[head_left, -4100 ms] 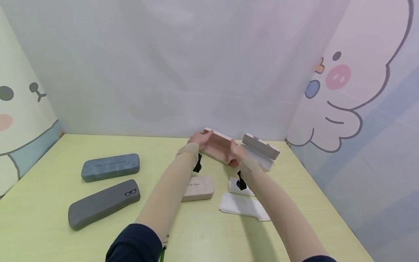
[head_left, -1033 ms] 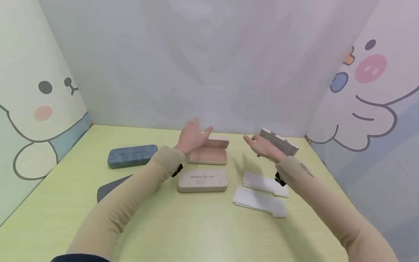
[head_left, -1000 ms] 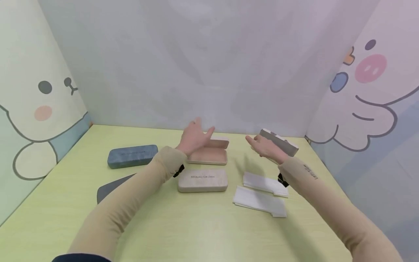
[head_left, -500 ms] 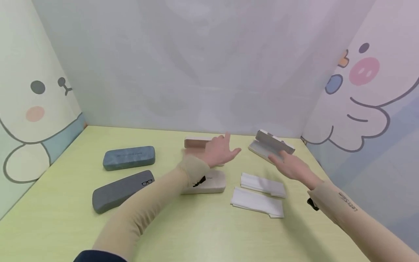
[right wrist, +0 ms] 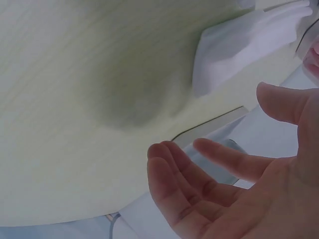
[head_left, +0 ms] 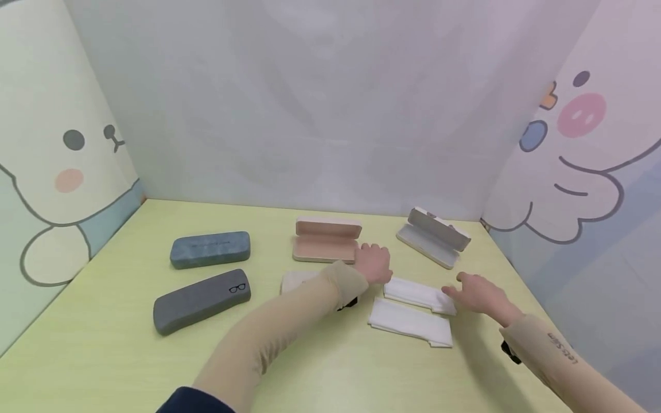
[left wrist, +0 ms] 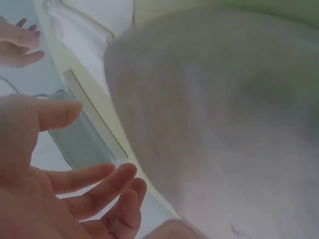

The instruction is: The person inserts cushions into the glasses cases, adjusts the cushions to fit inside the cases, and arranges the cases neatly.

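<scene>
My left hand [head_left: 374, 264] hovers at the left end of the rear of two folded white cloths [head_left: 418, 294], its fingers loosely bent and nothing between them in the left wrist view. The front white cloth [head_left: 410, 322] lies just nearer. By the cloths' right end is my right hand [head_left: 480, 295], thumb and fingers apart and holding nothing. Close beyond my left hand stands an open pink glasses case [head_left: 325, 249]. A closed beige glasses case [head_left: 296, 279] is mostly covered by my left sleeve; it looms large and blurred in the left wrist view.
At the back right stands an open light-grey glasses case [head_left: 428, 244]. On the left lie a closed blue glasses case [head_left: 210, 249] and a closed dark-grey one [head_left: 201, 301] with a glasses print. A pale curtain [head_left: 320, 115] hangs behind the yellow table [head_left: 330, 373].
The pink case, earlier held in both hands, now stands open on the table. Both hands have let it go and come nearer and rightward, to the cloths' ends.
</scene>
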Demonstrator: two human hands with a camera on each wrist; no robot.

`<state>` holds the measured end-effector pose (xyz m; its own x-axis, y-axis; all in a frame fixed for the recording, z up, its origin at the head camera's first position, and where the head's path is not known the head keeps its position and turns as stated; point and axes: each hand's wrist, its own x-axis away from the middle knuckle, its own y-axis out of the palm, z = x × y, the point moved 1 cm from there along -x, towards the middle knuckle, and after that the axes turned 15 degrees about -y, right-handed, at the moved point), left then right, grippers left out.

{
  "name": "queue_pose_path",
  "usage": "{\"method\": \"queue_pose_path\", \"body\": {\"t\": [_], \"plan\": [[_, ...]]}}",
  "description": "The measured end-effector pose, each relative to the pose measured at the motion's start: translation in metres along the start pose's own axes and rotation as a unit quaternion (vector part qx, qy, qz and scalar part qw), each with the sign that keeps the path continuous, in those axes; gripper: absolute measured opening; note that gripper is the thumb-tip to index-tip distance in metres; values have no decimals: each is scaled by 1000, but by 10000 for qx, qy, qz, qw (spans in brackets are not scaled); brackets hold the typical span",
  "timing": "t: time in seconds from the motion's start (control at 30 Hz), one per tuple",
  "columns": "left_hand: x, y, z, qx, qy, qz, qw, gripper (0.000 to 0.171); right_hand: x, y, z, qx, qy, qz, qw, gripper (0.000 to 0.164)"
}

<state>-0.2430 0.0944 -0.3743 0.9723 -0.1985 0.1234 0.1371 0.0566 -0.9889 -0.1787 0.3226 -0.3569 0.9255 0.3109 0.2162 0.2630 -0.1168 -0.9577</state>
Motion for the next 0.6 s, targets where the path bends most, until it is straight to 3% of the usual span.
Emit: {"method": "queue_pose_path", "body": {"t": [0.23, 0.6], "plan": [[0, 14, 21, -313, -65, -189, 9993, 19, -1, 14, 2, 27, -116, 74, 9999, 51], [3, 19, 33, -484, -149, -208, 9985, 24, 1, 25, 1, 94, -344, 452, 9983, 31]]}}
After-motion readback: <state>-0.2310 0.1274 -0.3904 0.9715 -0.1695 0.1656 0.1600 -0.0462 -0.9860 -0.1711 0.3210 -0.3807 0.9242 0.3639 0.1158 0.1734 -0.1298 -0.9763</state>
